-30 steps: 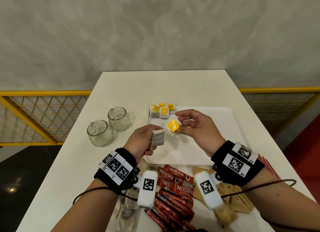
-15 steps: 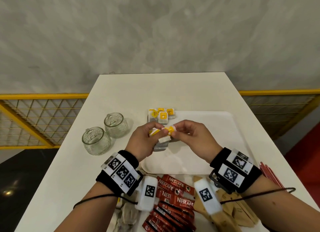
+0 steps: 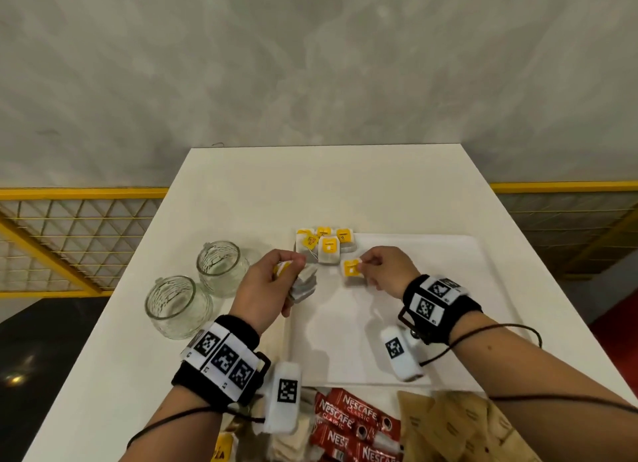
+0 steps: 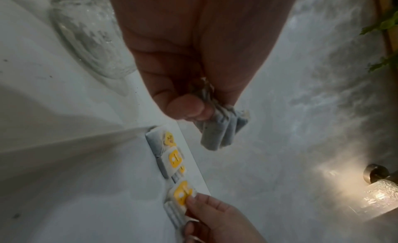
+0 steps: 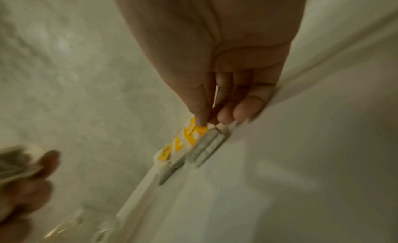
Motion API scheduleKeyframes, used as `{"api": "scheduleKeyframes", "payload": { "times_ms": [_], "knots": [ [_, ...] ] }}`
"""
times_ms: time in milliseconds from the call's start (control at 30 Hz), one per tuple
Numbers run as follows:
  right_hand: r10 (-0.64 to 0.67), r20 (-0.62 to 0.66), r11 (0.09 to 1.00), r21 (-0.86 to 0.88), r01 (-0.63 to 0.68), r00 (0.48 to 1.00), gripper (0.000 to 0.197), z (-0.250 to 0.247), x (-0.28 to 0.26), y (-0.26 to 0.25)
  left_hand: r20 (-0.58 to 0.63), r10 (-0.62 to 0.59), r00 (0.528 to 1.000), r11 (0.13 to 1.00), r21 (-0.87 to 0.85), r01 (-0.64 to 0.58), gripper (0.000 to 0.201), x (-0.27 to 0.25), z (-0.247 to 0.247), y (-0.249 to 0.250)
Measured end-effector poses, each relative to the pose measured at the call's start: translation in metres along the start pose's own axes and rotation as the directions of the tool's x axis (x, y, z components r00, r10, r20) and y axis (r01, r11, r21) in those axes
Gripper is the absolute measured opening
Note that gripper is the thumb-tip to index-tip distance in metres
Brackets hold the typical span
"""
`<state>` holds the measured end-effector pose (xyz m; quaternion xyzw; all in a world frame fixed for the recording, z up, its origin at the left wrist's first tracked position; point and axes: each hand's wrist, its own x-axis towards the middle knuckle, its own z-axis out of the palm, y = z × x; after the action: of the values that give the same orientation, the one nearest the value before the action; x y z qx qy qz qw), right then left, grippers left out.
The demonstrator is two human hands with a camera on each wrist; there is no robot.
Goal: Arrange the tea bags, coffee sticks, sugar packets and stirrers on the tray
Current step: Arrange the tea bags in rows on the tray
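A white tray [image 3: 448, 289] lies on the table, with several yellow-tagged tea bags [image 3: 326, 244] grouped in its far left corner. My right hand [image 3: 366, 268] pinches one tea bag [image 3: 352, 271] by its edge and holds it low over the tray just right of that group; the same tea bag [image 5: 194, 134] shows in the right wrist view. My left hand [image 3: 276, 282] grips a small stack of tea bags [image 3: 303, 285] above the tray's left edge, the stack [image 4: 221, 127] seen under my thumb. Red coffee sticks [image 3: 348, 423] and brown sugar packets [image 3: 459, 427] lie near me.
Two empty glass jars [image 3: 179, 306] [image 3: 221, 266] stand left of the tray. The table's far half is bare white surface. A yellow mesh railing [image 3: 69, 237] runs behind on both sides.
My hands met at the stack half a second ago; the right hand has since pulled one tea bag off and carried it right and down toward the tray. The left hand drew slightly left.
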<state>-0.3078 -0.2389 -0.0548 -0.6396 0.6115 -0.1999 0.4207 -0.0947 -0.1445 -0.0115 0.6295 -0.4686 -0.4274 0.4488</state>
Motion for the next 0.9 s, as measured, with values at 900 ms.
{"api": "scheduleKeyframes", "payload": {
  "times_ms": [900],
  "knots": [
    [-0.115,0.252,0.759,0.646,-0.079,0.961,0.029,0.011,-0.073,-0.057,0.116,-0.016,0.993,0.946,-0.32,0.052,0.022,-0.006,0.009,0.009]
  ]
}}
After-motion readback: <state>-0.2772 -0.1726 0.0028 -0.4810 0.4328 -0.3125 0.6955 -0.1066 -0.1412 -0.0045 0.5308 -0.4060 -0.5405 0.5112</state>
